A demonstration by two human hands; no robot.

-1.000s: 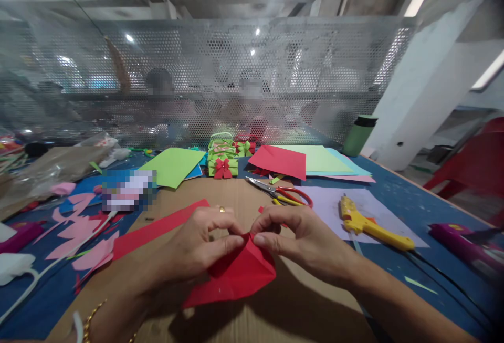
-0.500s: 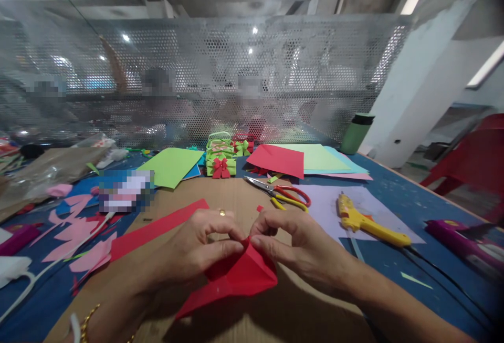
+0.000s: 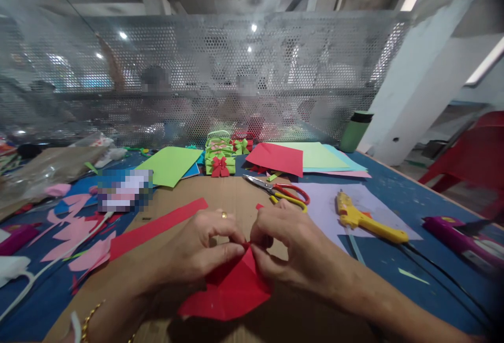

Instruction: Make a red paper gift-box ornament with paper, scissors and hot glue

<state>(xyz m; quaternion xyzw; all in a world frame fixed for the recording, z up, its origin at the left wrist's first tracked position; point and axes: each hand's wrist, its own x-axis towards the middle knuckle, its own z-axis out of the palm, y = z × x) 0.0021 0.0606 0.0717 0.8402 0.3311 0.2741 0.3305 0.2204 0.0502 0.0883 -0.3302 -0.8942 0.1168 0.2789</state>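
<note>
A folded red paper piece [image 3: 230, 290] lies on the brown cardboard sheet [image 3: 236, 196] right in front of me. My left hand [image 3: 200, 248], with a gold ring, pinches the paper's top corner between thumb and forefinger. My right hand [image 3: 289, 243] pinches the same corner from the right, fingers curled tight. The two hands nearly touch over the fold. A long red paper strip [image 3: 157, 227] lies just left of my left hand.
Red-handled scissors [image 3: 281, 193] and a yellow glue gun [image 3: 366, 219] lie to the right on lilac paper. Green and red paper sheets [image 3: 171, 164], small bowed gift boxes [image 3: 219, 162], pink scraps [image 3: 74, 227], a purple glue gun [image 3: 457, 235], a green flask [image 3: 354, 132]. Mesh screen behind, with people beyond it.
Both hands have drawn slightly closer over the red paper's top corner, and the paper's fold has been pressed tighter and flatter. My view has shifted a little upward.
</note>
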